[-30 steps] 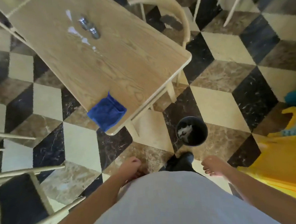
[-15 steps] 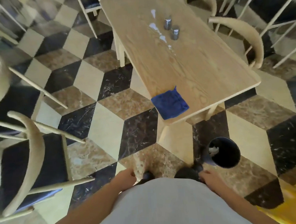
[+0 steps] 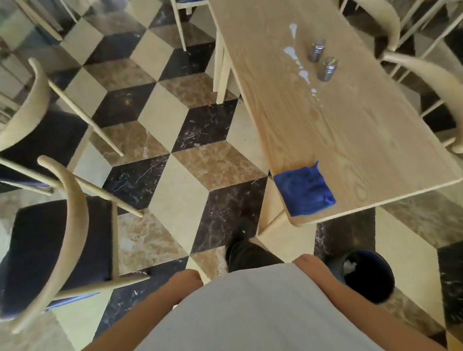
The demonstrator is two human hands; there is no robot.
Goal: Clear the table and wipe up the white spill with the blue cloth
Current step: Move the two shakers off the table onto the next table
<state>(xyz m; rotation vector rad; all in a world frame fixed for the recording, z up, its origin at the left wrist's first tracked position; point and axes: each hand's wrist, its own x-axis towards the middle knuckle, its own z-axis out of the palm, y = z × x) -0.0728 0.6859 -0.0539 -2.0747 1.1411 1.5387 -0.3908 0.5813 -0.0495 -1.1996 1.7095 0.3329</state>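
Note:
A folded blue cloth (image 3: 304, 190) lies on the near left corner of the long wooden table (image 3: 358, 140). Farther along the table a trail of white spill (image 3: 301, 65) runs beside two small metal shakers (image 3: 327, 69), which stand upright. My left hand (image 3: 186, 279) hangs low by my hip, fingers curled, with nothing visible in it. My right hand (image 3: 309, 265) hangs at my other hip, partly hidden by my grey shirt, and also seems empty. Both hands are well short of the table.
A black bin (image 3: 366, 278) with white crumpled paper inside stands on the floor by my right side, near the table's end. Wooden chairs (image 3: 52, 235) with dark seats stand at my left, others (image 3: 436, 86) along the table's far side. The floor is chequered marble.
The view has swung so the table now sits to my right and closer. Both hands have stayed down at my sides. The bin has shifted to my lower right.

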